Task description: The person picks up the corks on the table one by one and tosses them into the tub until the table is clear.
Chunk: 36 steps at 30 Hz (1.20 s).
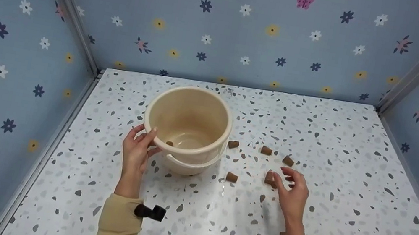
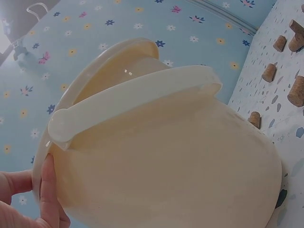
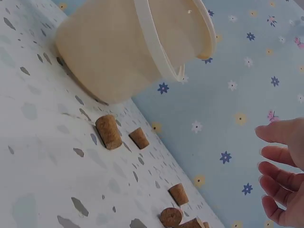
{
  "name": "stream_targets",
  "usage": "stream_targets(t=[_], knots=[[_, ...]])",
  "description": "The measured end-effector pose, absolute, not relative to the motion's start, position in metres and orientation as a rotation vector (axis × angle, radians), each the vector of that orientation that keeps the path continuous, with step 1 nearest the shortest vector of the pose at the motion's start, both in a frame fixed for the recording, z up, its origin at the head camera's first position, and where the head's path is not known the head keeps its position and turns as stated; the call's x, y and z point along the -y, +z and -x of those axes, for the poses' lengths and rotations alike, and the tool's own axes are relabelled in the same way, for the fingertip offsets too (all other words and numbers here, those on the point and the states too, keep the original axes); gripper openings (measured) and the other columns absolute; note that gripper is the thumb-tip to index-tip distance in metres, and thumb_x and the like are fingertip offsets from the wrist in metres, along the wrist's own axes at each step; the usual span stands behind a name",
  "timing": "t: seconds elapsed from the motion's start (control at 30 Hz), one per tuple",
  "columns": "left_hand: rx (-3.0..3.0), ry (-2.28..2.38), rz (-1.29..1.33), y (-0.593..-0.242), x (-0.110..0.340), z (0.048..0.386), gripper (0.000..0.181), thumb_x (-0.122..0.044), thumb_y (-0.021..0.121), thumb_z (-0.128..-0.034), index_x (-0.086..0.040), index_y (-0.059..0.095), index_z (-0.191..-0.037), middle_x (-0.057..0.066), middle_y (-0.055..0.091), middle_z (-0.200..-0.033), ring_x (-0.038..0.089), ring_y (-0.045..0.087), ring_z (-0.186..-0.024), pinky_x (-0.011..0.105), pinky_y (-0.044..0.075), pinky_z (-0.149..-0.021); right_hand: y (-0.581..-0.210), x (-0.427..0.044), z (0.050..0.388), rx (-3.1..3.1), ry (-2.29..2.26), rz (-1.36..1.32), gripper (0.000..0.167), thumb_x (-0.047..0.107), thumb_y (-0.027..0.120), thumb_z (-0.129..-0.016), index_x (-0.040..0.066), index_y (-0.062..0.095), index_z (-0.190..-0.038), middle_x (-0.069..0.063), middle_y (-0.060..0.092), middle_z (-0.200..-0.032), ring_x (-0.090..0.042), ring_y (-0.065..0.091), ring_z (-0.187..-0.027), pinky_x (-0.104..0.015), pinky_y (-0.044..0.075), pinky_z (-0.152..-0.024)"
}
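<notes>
A cream bucket (image 1: pixel 184 164) with its handle hanging at the front stands on the speckled surface. The left hand (image 1: pixel 136 152) grips its rim, thumb over the edge and fingers outside; the left wrist view shows these fingers (image 2: pixel 48 190) at the rim. The right hand (image 1: pixel 294 193) is above the surface beside a brown cork (image 1: pixel 270 178), fingers apart and slightly bent, and in the right wrist view the hand (image 3: pixel 285 171) holds nothing. Inside the bucket, a small brown cork (image 1: pixel 169 143) shows by the near wall.
Several corks lie right of the bucket, among them a near cork (image 1: pixel 232 177), a cork (image 1: pixel 233 144) by the bucket wall, a cork (image 1: pixel 266 150) farther right and a cork (image 1: pixel 288 161) beyond the right hand. Flower-patterned panels (image 1: pixel 224 30) stand behind and at both sides.
</notes>
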<state>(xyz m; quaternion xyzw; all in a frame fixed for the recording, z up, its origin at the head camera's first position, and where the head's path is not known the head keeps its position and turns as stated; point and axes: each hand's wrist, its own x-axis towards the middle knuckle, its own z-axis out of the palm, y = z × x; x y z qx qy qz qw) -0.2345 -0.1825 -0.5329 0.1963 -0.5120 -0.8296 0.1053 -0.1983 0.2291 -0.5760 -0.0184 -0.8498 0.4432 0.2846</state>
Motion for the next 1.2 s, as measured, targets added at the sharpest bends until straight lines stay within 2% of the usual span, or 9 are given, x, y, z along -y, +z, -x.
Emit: stream_targets(t=[0.13,0.27,0.37,0.47,0.57,0.77,0.87,0.97,1.2], knots=[[1.472,-2.457,-0.550,-0.528,0.183,0.233,0.049,-0.016,0.070,-0.0768,-0.007,0.047,-0.119,0.015,0.058,-0.091,0.025,0.061,-0.068,0.040,0.054,-0.057,-0.559,-0.231,0.183,2.271,1.274,0.112,0.031,0.029,0.071,-0.075,0.010,0.064,-0.098,-0.008,0.058,-0.093,-0.022,0.052,-0.081,-0.039,0.043,-0.062],[1.453,-2.446,-0.494,-0.569,0.194,0.252,0.052,-0.021,0.073,-0.0741,-0.011,0.049,-0.119,0.015,0.059,-0.093,0.026,0.062,-0.070,0.042,0.053,-0.059,-0.545,-0.230,0.168,2.279,1.276,0.151,0.030,0.025,0.072,-0.074,0.007,0.064,-0.097,-0.007,0.058,-0.091,-0.018,0.051,-0.078,-0.033,0.042,-0.055],[1.443,-2.432,-0.435,-0.588,0.199,0.260,0.054,-0.026,0.075,-0.0703,-0.014,0.050,-0.117,0.012,0.060,-0.093,0.024,0.062,-0.069,0.041,0.053,-0.057,-0.533,-0.228,0.159,2.317,1.296,0.198,0.030,0.020,0.071,-0.076,0.002,0.062,-0.098,-0.011,0.057,-0.092,-0.024,0.051,-0.080,-0.033,0.042,-0.060],[1.404,-2.481,-0.437,-0.544,0.187,0.236,0.047,-0.018,0.073,-0.0739,-0.010,0.051,-0.115,0.013,0.059,-0.087,0.023,0.060,-0.065,0.038,0.054,-0.054,-0.528,-0.230,0.153,2.371,1.336,0.272,0.032,0.017,0.070,-0.077,-0.002,0.061,-0.101,-0.016,0.056,-0.095,-0.029,0.051,-0.084,-0.036,0.042,-0.068],[1.481,-2.456,-0.567,-0.499,0.174,0.215,0.047,-0.018,0.070,-0.0764,-0.008,0.048,-0.117,0.014,0.057,-0.092,0.021,0.060,-0.068,0.037,0.054,-0.060,-0.532,-0.236,0.152,2.425,1.375,0.337,0.036,0.015,0.070,-0.076,-0.002,0.059,-0.105,-0.017,0.054,-0.099,-0.029,0.049,-0.088,-0.038,0.041,-0.072],[1.477,-2.423,-0.539,-0.561,0.191,0.248,0.059,-0.028,0.076,-0.0684,-0.013,0.049,-0.118,0.013,0.058,-0.095,0.025,0.061,-0.071,0.042,0.053,-0.061,-0.542,-0.244,0.147,2.509,1.399,0.372,0.042,0.012,0.072,-0.075,-0.005,0.056,-0.109,-0.021,0.051,-0.105,-0.032,0.047,-0.092,-0.039,0.040,-0.075],[1.481,-2.451,-0.584,-0.516,0.178,0.227,0.052,-0.018,0.071,-0.0756,-0.006,0.046,-0.119,0.014,0.057,-0.091,0.023,0.060,-0.067,0.038,0.054,-0.060,-0.546,-0.248,0.145,2.560,1.395,0.385,0.043,0.011,0.071,-0.075,-0.005,0.055,-0.111,-0.023,0.049,-0.106,-0.033,0.046,-0.093,-0.040,0.040,-0.077],[1.475,-2.472,-0.602,-0.494,0.174,0.216,0.046,-0.013,0.067,-0.0795,-0.003,0.045,-0.119,0.015,0.057,-0.091,0.023,0.060,-0.067,0.037,0.054,-0.060,-0.548,-0.250,0.144,2.597,1.396,0.389,0.045,0.011,0.071,-0.075,-0.006,0.053,-0.112,-0.025,0.047,-0.106,-0.035,0.045,-0.095,-0.042,0.039,-0.080],[1.511,-2.370,-0.437,-0.588,0.196,0.260,0.059,-0.032,0.074,-0.0706,-0.016,0.047,-0.121,0.017,0.057,-0.105,0.030,0.062,-0.078,0.044,0.052,-0.064,-0.555,-0.256,0.143,2.654,1.365,0.385,0.048,0.008,0.071,-0.073,-0.009,0.051,-0.113,-0.027,0.046,-0.106,-0.036,0.045,-0.097,-0.044,0.039,-0.084]])
